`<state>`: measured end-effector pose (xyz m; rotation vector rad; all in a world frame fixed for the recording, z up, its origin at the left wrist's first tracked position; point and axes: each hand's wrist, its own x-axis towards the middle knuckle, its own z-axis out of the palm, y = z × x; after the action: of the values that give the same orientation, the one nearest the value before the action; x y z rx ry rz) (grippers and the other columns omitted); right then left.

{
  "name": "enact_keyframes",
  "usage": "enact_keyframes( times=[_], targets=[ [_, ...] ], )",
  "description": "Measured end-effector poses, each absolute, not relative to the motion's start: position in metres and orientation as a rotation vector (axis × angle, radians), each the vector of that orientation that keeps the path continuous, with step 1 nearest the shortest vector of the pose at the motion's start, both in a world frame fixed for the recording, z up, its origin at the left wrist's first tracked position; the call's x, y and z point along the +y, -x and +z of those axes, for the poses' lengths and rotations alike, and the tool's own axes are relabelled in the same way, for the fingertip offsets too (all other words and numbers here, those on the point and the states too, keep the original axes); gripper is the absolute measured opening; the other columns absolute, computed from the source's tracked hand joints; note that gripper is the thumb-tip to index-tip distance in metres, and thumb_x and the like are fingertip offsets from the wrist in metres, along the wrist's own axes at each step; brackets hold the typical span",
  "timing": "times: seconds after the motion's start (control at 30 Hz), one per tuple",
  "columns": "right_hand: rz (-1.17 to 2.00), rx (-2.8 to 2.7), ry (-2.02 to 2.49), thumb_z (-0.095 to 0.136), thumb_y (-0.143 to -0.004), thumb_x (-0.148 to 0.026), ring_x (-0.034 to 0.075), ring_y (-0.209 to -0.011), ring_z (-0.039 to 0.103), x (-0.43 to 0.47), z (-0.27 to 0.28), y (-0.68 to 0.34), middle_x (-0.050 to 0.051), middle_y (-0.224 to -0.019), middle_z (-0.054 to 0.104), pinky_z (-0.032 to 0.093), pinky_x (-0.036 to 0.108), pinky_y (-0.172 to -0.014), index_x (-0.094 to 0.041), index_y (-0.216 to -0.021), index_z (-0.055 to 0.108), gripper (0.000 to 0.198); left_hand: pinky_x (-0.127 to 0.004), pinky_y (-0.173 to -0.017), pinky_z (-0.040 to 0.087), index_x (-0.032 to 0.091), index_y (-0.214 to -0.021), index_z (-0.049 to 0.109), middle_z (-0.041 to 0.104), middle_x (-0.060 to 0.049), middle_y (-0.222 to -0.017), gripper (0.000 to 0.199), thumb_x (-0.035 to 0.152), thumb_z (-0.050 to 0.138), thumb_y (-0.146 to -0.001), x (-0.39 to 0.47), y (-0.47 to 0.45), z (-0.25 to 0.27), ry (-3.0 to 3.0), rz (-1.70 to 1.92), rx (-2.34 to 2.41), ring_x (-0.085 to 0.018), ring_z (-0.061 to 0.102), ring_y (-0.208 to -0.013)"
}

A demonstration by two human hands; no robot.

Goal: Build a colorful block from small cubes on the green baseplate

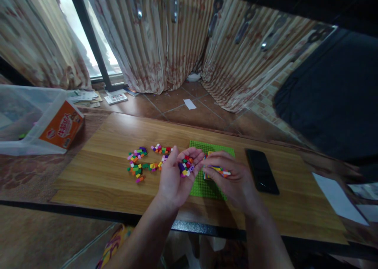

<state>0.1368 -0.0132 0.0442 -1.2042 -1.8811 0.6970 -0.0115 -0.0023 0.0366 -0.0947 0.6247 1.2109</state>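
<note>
My left hand (173,184) is cupped palm up and holds a small heap of toy bricks (186,166), among them purple, red, yellow and orange ones. My right hand (238,180) is bent over a multicoloured brick structure (220,170), thumb and fingers drawn together at its edge. Whatever lies between those fingertips is too small or hidden to make out. Beneath the structure is a green studded baseplate (199,189), partly covered by both hands. Loose toy bricks (136,168) lie in clusters on the wooden tabletop, left of my left hand.
A black phone (262,171) lies on the wooden tabletop (97,174), right of the baseplate. At the far left stands a clear plastic box (32,103) with an orange label. White paper (339,198) is at the right edge. Curtains (153,40) hang behind the table.
</note>
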Motion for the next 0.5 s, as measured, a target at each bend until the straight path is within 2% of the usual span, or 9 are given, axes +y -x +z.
enact_keyframes(
  times=[0.17,0.33,0.5],
  targets=[
    [0.627,-2.062,1.213,0.065,-0.086,-0.022,0.019,-0.099,0.061,-0.017,0.039,-0.124,0.002,-0.101,0.067,0.050,0.038,-0.089,-0.029,-0.099,0.071,0.016,-0.028,-0.070,0.053,0.008,-0.085,0.069,0.070,-0.017,-0.097,0.044,0.045,0.047,-0.092,-0.004,0.012,0.038,0.071,1.148,0.583,-0.022,0.066,-0.091],
    [0.613,-2.099,1.202,0.064,-0.088,-0.024,0.019,-0.096,0.062,-0.014,0.034,-0.123,0.002,-0.097,0.068,0.050,0.037,-0.087,-0.026,-0.091,0.070,0.007,-0.027,-0.074,0.053,0.009,-0.087,0.070,0.069,-0.017,-0.100,0.044,0.046,0.047,-0.091,-0.005,0.013,0.040,0.077,1.137,0.568,-0.021,0.065,-0.094],
    [0.645,-2.112,1.221,0.058,-0.091,-0.023,0.018,-0.091,0.064,-0.013,0.039,-0.126,0.002,-0.092,0.069,0.051,0.035,-0.085,-0.025,-0.089,0.068,0.010,-0.029,-0.082,0.052,0.007,-0.087,0.070,0.069,-0.017,-0.100,0.046,0.046,0.046,-0.092,-0.005,0.011,0.039,0.087,1.143,0.583,-0.022,0.065,-0.096]
  ],
)
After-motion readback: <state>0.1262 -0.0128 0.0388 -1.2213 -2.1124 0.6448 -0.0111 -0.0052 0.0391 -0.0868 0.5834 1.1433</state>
